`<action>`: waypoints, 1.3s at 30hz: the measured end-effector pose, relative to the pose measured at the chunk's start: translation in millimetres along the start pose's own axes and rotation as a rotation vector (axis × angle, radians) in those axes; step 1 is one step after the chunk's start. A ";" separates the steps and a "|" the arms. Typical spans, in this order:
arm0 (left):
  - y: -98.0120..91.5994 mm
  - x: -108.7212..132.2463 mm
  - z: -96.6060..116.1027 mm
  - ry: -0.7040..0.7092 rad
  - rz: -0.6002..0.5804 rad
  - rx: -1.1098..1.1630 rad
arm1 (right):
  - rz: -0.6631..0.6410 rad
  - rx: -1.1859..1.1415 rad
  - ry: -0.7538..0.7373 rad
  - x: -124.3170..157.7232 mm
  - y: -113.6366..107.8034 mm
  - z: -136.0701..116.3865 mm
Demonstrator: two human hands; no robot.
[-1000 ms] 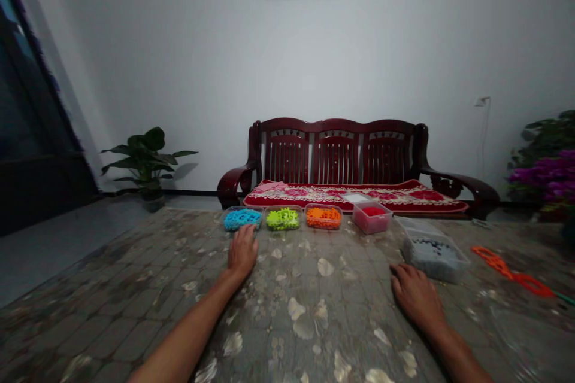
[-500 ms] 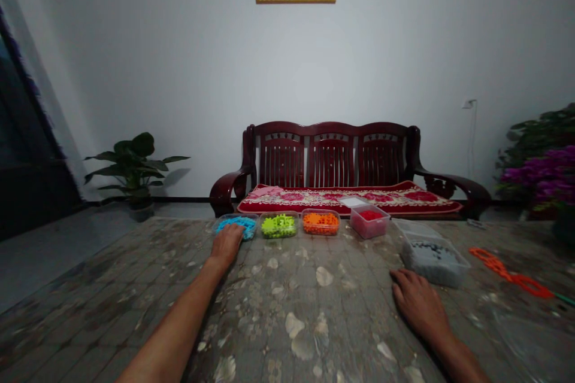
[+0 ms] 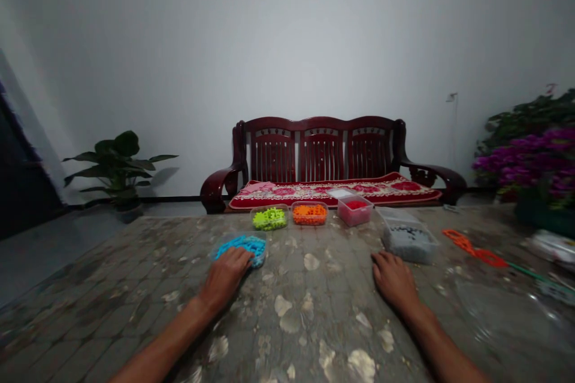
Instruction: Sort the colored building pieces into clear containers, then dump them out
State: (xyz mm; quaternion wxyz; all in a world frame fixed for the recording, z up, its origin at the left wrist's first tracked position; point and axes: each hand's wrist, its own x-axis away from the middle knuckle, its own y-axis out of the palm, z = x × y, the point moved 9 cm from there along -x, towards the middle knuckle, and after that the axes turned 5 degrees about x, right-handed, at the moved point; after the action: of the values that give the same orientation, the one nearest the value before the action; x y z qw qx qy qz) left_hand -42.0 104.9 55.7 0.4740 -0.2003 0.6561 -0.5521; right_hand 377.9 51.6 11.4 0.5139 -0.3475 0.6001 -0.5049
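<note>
My left hand (image 3: 223, 278) grips the near edge of a clear tub of blue pieces (image 3: 245, 246), which now sits apart from the row, closer to me. My right hand (image 3: 392, 280) lies flat on the patterned table (image 3: 135, 275), fingers together and loosely stretched, just in front of a clear box of dark grey pieces (image 3: 408, 242). It holds nothing. At the table's far edge stand a tub of green pieces (image 3: 269, 218), a tub of orange pieces (image 3: 309, 213) and a tub of red pieces (image 3: 355, 209).
An orange chain of linked pieces (image 3: 471, 248) lies on the table at the right. Behind the table stands a dark wooden bench (image 3: 323, 161) with a red cushion. A potted plant (image 3: 117, 164) is at the left, purple flowers (image 3: 534, 161) at the right.
My left hand reached the blue tub at the far row, took hold of it and drew it toward me. The right hand stayed flat. The view shifted right.
</note>
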 end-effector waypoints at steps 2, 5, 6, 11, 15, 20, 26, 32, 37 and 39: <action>4.9 4.0 28.2 0.058 0.013 0.036 | -0.019 -0.025 -0.011 2.6 -7.3 -4.3; 12.7 0.1 73.0 0.110 0.000 0.071 | -0.049 -0.063 0.002 5.3 -14.5 -7.4; 14.3 -3.1 88.7 0.124 -0.007 0.082 | -0.061 -0.083 -0.001 6.4 -15.4 -9.0; 20.1 -21.9 157.5 0.163 -0.055 0.138 | -0.079 -0.145 -0.032 15.7 -21.7 -14.2; 20.0 -26.9 182.4 0.196 -0.057 0.234 | -0.053 -0.185 0.010 20.6 -42.6 7.9; -3.5 -23.3 152.5 0.147 0.148 0.395 | -0.009 -0.083 0.278 22.4 -75.1 89.4; -1.1 -19.2 78.8 -0.164 0.344 0.510 | -0.071 0.136 0.370 19.3 -61.5 152.7; 53.7 -18.9 68.5 -0.196 0.237 0.785 | -0.264 0.087 0.329 23.1 -19.3 163.3; 66.6 -19.0 67.2 -0.222 0.159 0.853 | -0.217 0.151 0.268 24.6 -23.6 154.9; 64.6 -18.6 66.3 -0.232 0.149 0.864 | -0.217 0.168 0.237 24.2 -26.7 148.3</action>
State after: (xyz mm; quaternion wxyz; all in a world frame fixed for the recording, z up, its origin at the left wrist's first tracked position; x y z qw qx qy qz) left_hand 39.5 104.2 7.9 0.6228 0.0031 0.3208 -0.7136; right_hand 513.1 -14.6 36.4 0.4094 -0.3041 0.5714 -0.6430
